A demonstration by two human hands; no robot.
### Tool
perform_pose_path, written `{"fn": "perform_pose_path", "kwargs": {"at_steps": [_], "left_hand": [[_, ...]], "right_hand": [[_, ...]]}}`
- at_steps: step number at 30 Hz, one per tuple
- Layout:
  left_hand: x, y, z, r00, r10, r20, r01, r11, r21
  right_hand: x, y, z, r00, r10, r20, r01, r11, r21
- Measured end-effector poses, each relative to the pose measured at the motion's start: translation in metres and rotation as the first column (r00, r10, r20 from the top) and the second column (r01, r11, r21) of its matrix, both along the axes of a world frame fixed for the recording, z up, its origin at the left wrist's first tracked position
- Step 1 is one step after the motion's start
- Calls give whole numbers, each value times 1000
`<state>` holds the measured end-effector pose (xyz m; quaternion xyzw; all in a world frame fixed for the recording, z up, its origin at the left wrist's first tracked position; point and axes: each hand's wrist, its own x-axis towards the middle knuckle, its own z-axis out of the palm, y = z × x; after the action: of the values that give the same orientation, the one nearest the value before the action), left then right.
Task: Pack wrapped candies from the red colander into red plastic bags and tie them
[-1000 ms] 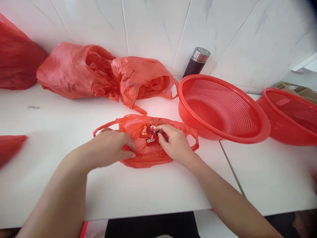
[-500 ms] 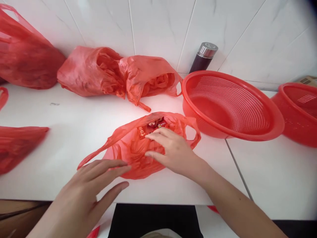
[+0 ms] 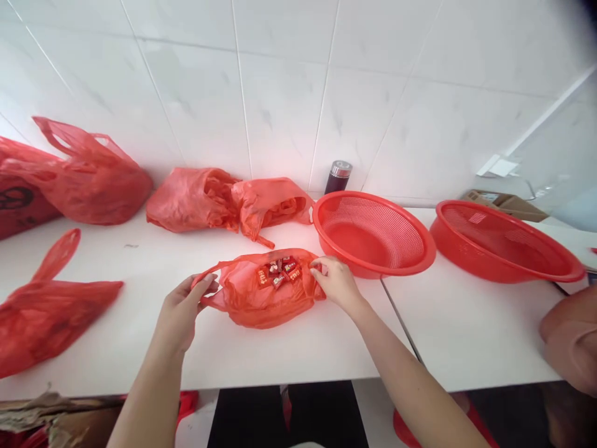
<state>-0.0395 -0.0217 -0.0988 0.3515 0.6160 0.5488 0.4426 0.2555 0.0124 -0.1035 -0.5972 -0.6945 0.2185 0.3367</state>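
Observation:
In front of me a red plastic bag (image 3: pixel 270 314) lies on the white table, its mouth spread wide. Several small red-wrapped packets (image 3: pixel 280 274) with printing show inside it. My left hand (image 3: pixel 186 305) is closed on the handle loop at the bag's left end. At the opposite end, my right hand (image 3: pixel 333 280) pinches the bag's right edge between thumb and fingers. The rest of the right handle is bunched up and partly hidden by that hand.
A red perforated basket (image 3: pixel 373 267) stands right of the bag, with another red basket (image 3: pixel 504 267) beyond. Filled red bags (image 3: pixel 191 202) line the tiled wall; another bag (image 3: pixel 51 317) lies left. A dark flask (image 3: pixel 337 177) stands behind. At the right edge, part of a person (image 3: pixel 571 342) shows.
Both hands have gone from open over the bag to gripping its two ends. The bag's mouth is wider and more packets show. My view has tilted up, showing more wall.

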Motion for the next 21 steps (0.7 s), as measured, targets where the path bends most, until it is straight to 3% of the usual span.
{"fn": "perform_pose_path", "kwargs": {"at_steps": [2,5,8,10,14,18,21], "left_hand": [[6,12,19,996,-7,89,-3,994,107],[12,29,59,984,-30,177,-24,956,292],[14,34,97,971,64,231,-175,847,501],[15,28,112,960,101,261,-240,779,580],[18,13,109,962,-4,274,-136,860,493],[23,9,103,981,34,193,-131,848,513],[28,11,113,992,120,28,-115,824,554]], "right_hand": [[-4,7,16,996,67,-64,-69,997,-19],[-3,17,57,982,120,-143,-113,992,61],[9,23,105,915,76,-396,22,971,237],[18,22,131,834,97,-543,55,965,258],[27,8,156,862,215,-459,-208,976,66],[30,0,163,898,216,-383,-175,975,139],[32,0,172,923,233,-307,-184,966,181]]}}
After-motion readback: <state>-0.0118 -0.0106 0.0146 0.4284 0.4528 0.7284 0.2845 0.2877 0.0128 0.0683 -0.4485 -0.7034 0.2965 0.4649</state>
